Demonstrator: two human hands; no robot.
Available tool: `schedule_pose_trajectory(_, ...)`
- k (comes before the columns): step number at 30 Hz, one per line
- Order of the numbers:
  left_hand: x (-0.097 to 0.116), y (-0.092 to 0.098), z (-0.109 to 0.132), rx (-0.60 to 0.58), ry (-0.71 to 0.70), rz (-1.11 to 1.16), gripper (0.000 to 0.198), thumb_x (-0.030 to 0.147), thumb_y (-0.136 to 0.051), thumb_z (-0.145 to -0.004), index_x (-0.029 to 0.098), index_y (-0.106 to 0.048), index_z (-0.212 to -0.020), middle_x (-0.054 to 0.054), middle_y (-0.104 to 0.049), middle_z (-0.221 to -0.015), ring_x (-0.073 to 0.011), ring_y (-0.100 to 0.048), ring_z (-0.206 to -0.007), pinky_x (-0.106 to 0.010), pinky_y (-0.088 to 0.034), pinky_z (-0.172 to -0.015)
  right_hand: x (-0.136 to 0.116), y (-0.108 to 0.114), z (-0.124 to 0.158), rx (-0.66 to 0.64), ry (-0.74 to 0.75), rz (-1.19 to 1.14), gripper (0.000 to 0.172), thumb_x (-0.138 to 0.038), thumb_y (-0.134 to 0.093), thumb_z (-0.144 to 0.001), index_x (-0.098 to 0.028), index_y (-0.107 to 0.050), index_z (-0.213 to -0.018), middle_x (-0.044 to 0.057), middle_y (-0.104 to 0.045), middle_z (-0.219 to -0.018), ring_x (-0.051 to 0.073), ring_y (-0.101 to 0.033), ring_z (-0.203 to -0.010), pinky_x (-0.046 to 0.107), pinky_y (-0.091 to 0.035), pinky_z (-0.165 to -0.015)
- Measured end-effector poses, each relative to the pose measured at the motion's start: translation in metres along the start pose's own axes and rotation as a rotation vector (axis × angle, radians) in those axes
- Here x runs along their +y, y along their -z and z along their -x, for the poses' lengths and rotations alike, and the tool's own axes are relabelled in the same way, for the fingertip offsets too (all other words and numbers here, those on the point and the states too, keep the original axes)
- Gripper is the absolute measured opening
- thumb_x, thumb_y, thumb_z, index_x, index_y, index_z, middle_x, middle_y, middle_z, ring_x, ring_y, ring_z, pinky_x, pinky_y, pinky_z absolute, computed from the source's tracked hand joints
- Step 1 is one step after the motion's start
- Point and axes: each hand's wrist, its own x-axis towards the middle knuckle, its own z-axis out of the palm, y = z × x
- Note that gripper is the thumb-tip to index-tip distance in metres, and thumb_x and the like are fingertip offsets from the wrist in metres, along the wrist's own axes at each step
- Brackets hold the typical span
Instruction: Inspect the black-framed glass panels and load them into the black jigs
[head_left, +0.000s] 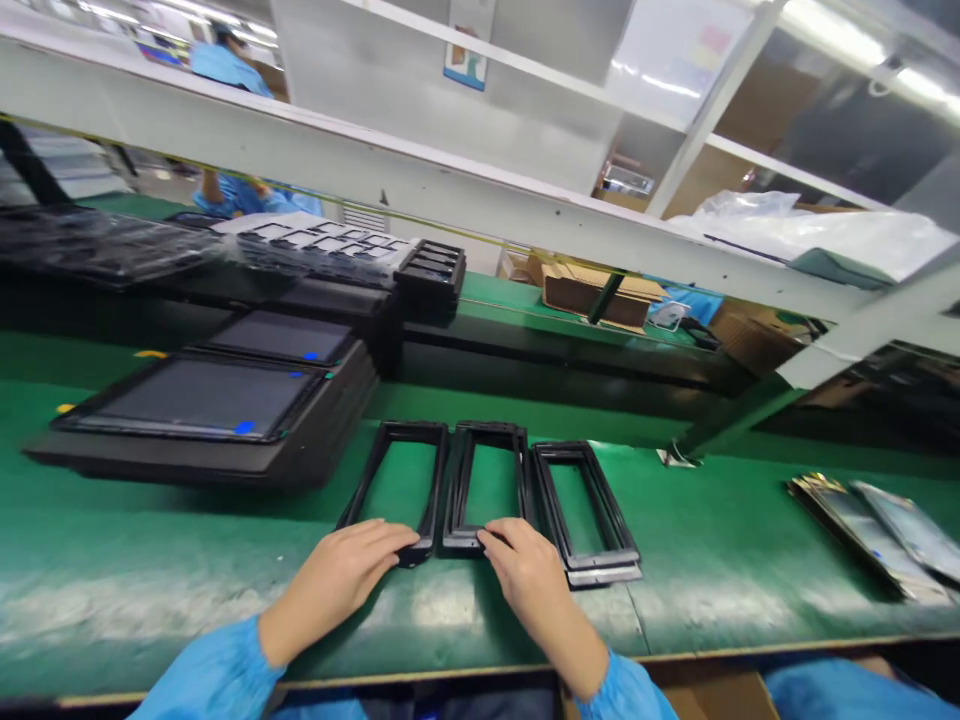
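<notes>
Fingers (390,545) of the left hand (341,580) lie released on the left black frame (409,431), near end. Right hand (525,575) rests unclenched on the middle frame stack (491,431), green desk (712,560). Screen trays (202,420) stand left.

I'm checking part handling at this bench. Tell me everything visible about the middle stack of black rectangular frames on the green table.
The middle stack of black rectangular frames looks like matte plastic: several thin open bezels piled flat, slightly offset, green showing through the opening. It lies lengthwise away from the person on the green table, close between a left black frame and a right frame stack. The right hand rests fingertips on its near short edge.
</notes>
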Motion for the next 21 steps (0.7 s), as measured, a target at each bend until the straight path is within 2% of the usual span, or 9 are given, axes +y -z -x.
schedule_pose_trajectory(3,-0.004,-0.001,-0.001,0.031,-0.006,-0.008,0.027,0.030,-0.062,-0.103,0.032,-0.080,-0.123,0.001,-0.084,-0.121,-0.0224,-0.082,-0.106,-0.034,-0.060,-0.107,0.000,-0.002,-0.001,0.013,-0.028,-0.012,0.024,-0.008,-0.062,-0.100,-0.021,-0.077,-0.113,0.007,-0.078,-0.100,0.022,-0.072,-0.090,0.030,-0.060,-0.075)
schedule_pose_trajectory(6,-0.003,0.005,-0.003,0.063,-0.011,-0.019,0.025,0.036,-0.066,-0.102,0.032,-0.082,-0.121,0.000,-0.084,-0.121,-0.0234,-0.081,-0.107,-0.033,-0.063,-0.103,-0.002,-0.002,-0.003,0.023,-0.041,-0.013,0.025,-0.007,-0.062,-0.100,-0.021,-0.078,-0.114,0.007,-0.077,-0.096,0.022,-0.069,-0.086,0.031,-0.059,-0.072)
schedule_pose_trajectory(9,0.001,0.014,-0.006,0.145,0.025,0.034,0.023,0.037,-0.068,-0.100,0.032,-0.084,-0.116,-0.003,-0.083,-0.125,-0.0270,-0.077,-0.116,-0.038,-0.062,-0.104,-0.003,0.001,-0.007,0.027,-0.045,-0.013,0.028,-0.005,-0.061,-0.099,-0.020,-0.078,-0.116,0.008,-0.075,-0.099,0.022,-0.067,-0.087,0.034,-0.060,-0.084)
schedule_pose_trajectory(11,0.004,0.019,-0.011,0.241,0.126,0.126,0.023,0.040,-0.069,-0.098,0.032,-0.084,-0.113,-0.005,-0.081,-0.128,-0.0305,-0.074,-0.121,-0.046,-0.058,-0.111,-0.004,0.004,-0.008,0.035,-0.044,-0.013,0.030,-0.004,-0.058,-0.100,-0.021,-0.078,-0.116,0.008,-0.075,-0.101,0.022,-0.066,-0.088,0.036,-0.059,-0.093)
schedule_pose_trajectory(14,0.011,0.029,-0.031,0.363,0.429,0.427,0.033,0.049,-0.072,-0.095,0.031,-0.082,-0.121,-0.007,-0.079,-0.133,-0.0337,-0.073,-0.125,-0.054,-0.053,-0.117,-0.007,0.010,-0.009,0.053,-0.035,-0.011,0.032,-0.005,-0.053,-0.103,-0.021,-0.076,-0.118,0.008,-0.075,-0.103,0.021,-0.066,-0.089,0.035,-0.058,-0.095)
schedule_pose_trajectory(16,0.017,0.035,-0.052,0.378,0.617,0.741,0.047,0.054,-0.075,-0.092,0.029,-0.077,-0.132,-0.009,-0.078,-0.136,-0.0341,-0.072,-0.128,-0.051,-0.058,-0.112,-0.013,0.017,-0.009,0.058,-0.007,-0.014,0.032,-0.007,-0.052,-0.105,-0.023,-0.075,-0.120,0.006,-0.075,-0.104,0.019,-0.067,-0.091,0.032,-0.059,-0.092)
schedule_pose_trajectory(19,0.031,0.042,-0.089,0.337,0.712,1.117,0.058,0.056,-0.081,-0.087,0.023,-0.073,-0.135,-0.013,-0.079,-0.133,-0.0316,-0.075,-0.121,-0.039,-0.068,-0.093,-0.028,0.028,-0.003,0.033,0.056,-0.042,0.029,-0.012,-0.055,-0.106,-0.026,-0.073,-0.125,0.004,-0.076,-0.105,0.018,-0.069,-0.093,0.030,-0.059,-0.089)
schedule_pose_trajectory(21,0.041,0.042,-0.110,0.315,0.719,1.205,0.058,0.054,-0.089,-0.079,0.018,-0.077,-0.122,-0.013,-0.083,-0.116,-0.0267,-0.081,-0.096,-0.030,-0.070,-0.073,-0.037,0.035,0.006,0.014,0.066,-0.065,0.031,-0.011,-0.055,-0.106,-0.027,-0.071,-0.128,0.004,-0.077,-0.103,0.017,-0.071,-0.093,0.031,-0.061,-0.091)
